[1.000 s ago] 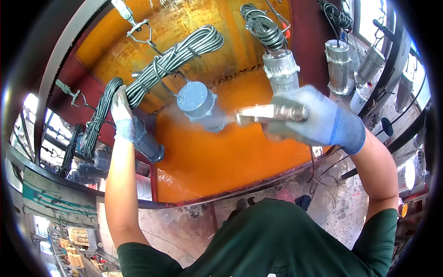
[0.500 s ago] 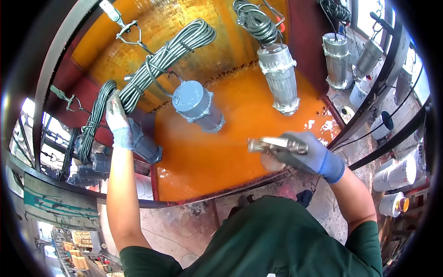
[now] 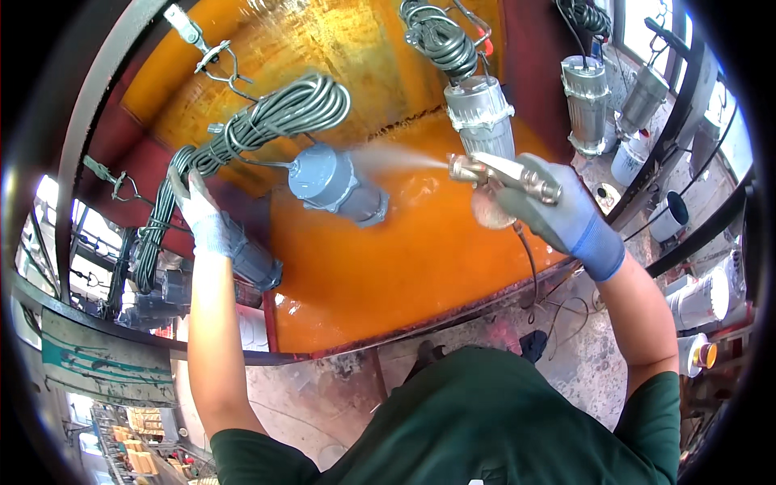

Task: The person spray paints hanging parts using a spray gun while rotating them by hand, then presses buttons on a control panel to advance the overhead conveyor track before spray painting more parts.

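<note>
My right hand (image 3: 566, 210), in a grey-blue glove, is closed round a metal spray gun (image 3: 505, 172) with a round cup below. Pale mist leaves its nozzle leftward, toward a hanging blue-grey motor-like cylinder (image 3: 327, 178). Above that cylinder is its bundled dark cable coil (image 3: 275, 121), hung from a hook (image 3: 222, 61). My gloved left hand (image 3: 196, 212) grips the lower left end of this coil; its fingertips partly overlap the cable. Just behind the gun hangs a bare silver cylinder (image 3: 478, 113) with its own coil. Another blue-grey cylinder (image 3: 252, 255) hangs beside my left wrist.
The cylinders hang inside a booth with a yellow-stained back wall (image 3: 299, 40) and orange liquid (image 3: 380, 283) at the bottom. A curved dark frame (image 3: 85, 121) surrounds it. More silver cylinders (image 3: 586, 105) hang at right. White buckets (image 3: 699, 299) stand on the right floor; a hose (image 3: 529, 267) trails below the gun.
The spray gun has moved up and right, and mist now shows at its nozzle. The coil and its blue-grey cylinder have swung left and turned, my left hand shifting slightly left with them.
</note>
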Demonstrator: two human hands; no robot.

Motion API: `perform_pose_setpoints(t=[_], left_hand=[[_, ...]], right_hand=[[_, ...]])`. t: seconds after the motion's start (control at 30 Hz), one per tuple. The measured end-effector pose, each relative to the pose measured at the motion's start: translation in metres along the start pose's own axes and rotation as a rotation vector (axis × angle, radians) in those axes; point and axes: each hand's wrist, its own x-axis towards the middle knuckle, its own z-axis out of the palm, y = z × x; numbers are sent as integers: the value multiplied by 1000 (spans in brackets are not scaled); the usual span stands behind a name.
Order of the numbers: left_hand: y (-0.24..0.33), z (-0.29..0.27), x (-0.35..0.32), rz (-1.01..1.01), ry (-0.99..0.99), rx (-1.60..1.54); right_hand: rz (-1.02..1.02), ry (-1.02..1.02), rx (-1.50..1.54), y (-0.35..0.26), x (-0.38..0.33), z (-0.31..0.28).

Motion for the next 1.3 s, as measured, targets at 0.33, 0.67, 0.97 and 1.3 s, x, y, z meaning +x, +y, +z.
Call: perform_pose_setpoints(t=[0.33, 0.67, 0.97, 1.3], left_hand=[[109, 34, -77, 272, -229, 300], [120, 26, -88, 337, -325, 243], [121, 26, -92, 59, -299, -34], [114, 16, -85, 198, -382, 80]], right_hand=[[-230, -89, -96, -51, 52, -7], [-360, -266, -426, -99, 119, -14], [-724, -277, -695, -89, 171, 6], [15, -673, -271, -126, 134, 37]])
